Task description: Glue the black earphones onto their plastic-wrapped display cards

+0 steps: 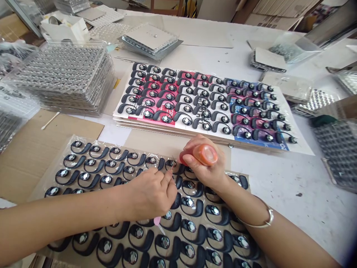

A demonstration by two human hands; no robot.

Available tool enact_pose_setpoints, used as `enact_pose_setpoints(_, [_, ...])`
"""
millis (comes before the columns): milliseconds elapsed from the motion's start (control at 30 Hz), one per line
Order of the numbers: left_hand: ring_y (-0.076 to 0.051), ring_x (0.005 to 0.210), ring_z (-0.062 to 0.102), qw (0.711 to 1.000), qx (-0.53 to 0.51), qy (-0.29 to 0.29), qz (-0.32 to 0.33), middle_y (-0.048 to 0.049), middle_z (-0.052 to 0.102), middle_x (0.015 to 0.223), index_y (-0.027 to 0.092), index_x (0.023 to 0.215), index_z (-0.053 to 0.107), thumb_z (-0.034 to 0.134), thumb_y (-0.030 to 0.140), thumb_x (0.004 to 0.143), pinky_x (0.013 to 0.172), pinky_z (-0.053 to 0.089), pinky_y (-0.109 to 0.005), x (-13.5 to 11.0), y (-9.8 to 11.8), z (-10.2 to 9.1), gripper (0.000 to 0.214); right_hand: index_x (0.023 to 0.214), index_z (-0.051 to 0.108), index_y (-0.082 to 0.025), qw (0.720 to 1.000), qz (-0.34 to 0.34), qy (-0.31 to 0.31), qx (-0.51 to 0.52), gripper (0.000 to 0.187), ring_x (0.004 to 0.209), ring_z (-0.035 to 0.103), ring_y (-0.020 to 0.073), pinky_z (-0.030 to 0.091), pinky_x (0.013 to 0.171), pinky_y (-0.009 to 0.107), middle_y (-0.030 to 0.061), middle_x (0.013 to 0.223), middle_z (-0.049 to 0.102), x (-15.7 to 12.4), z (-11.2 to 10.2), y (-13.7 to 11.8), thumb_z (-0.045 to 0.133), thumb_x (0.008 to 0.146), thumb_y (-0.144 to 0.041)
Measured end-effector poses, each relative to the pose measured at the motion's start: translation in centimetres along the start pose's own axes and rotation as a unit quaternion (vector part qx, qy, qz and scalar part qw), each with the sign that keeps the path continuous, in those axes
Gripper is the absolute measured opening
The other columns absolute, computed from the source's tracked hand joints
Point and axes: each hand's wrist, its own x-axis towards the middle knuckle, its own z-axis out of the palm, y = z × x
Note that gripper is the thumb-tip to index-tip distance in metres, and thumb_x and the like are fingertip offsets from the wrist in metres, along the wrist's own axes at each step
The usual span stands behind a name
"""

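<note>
My right hand (210, 169) is wrapped round an orange squeeze bottle (205, 154), tilted so its base faces me and its far end points left and down. My left hand (156, 191) is closed in a pinch on a thin stick with a pink end (157, 220), which sticks out below the fingers. The fingertips are close to a black ear-hook piece (170, 163) with a shiny faceted centre. Rows of these pieces lie on a film-covered brown board (63, 150) under both hands. The bottle's nozzle is hard to make out.
Behind stands a stack of printed sheets (302, 147) bearing more black hooks. A tall stack of clear trays (64, 74) is at the left, near a cotton swab (50, 121) on cardboard (22, 163). More trays (340, 145) lie at the right.
</note>
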Motion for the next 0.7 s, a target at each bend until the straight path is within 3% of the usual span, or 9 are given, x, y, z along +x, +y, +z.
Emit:
enact_pose_setpoints(367, [-0.024, 0.074, 0.066, 1.0, 0.019, 0.007, 0.0, -0.0243, 0.069, 0.1, 0.003, 0.094, 0.06, 0.055, 0.011, 0.081, 0.058, 0.05, -0.033, -0.22, 0.01, 0.12, 0.016, 0.078, 0.057, -0.02, 0.999, -0.026, -0.01, -0.015, 0.017, 0.06, 0.057, 0.0136, 0.047, 0.055, 0.03, 0.001, 0.069, 0.059, -0.06, -0.1, -0.28, 0.069, 0.079, -0.033])
enact_pose_setpoints(600, [-0.023, 0.072, 0.066, 1.0, 0.007, 0.012, 0.001, -0.0243, 0.069, 0.098, 0.003, 0.093, 0.06, 0.05, 0.009, 0.082, 0.059, 0.052, -0.033, -0.18, -0.07, -0.01, 0.015, 0.082, 0.059, -0.021, 0.997, -0.03, 0.063, 0.021, 0.019, 0.055, 0.055, 0.0142, 0.045, 0.051, 0.03, 0.0007, 0.065, 0.06, -0.42, -0.21, 0.05, 0.068, 0.079, -0.037])
enact_pose_setpoints(700, [-0.024, 0.073, 0.067, 1.0, 0.004, 0.012, 0.003, -0.0253, 0.069, 0.099, 0.002, 0.094, 0.059, 0.051, 0.009, 0.082, 0.059, 0.053, -0.034, -0.17, -0.08, -0.04, 0.016, 0.081, 0.059, -0.02, 0.998, -0.021, 0.063, 0.017, 0.017, 0.053, 0.056, 0.0133, 0.044, 0.05, 0.029, 0.0005, 0.066, 0.058, -0.38, -0.25, -0.02, 0.068, 0.079, -0.035])
